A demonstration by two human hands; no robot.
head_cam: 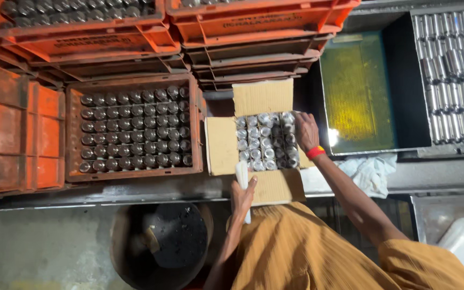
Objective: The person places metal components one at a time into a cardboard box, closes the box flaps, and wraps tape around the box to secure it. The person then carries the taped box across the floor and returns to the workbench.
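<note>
An open cardboard box (221, 145) sits in the middle, packed with several shiny metal cylinders (259, 142) standing upright. My right hand (305, 131), with a red and yellow band at the wrist, rests on the cylinders along the box's right side. My left hand (241, 197) is at the box's near edge, closed around a white rolled piece (241, 173) that points up towards the cylinders. I cannot tell whether the right hand grips a cylinder or only touches them.
An orange crate (72, 134) full of dark cylinders stands left of the box, with more orange crates (253, 27) stacked behind. To the right are a yellow-green tray (358, 91), a tray of silver cylinders (455, 70) and a white cloth (371, 172). A dark round bucket (159, 244) sits below.
</note>
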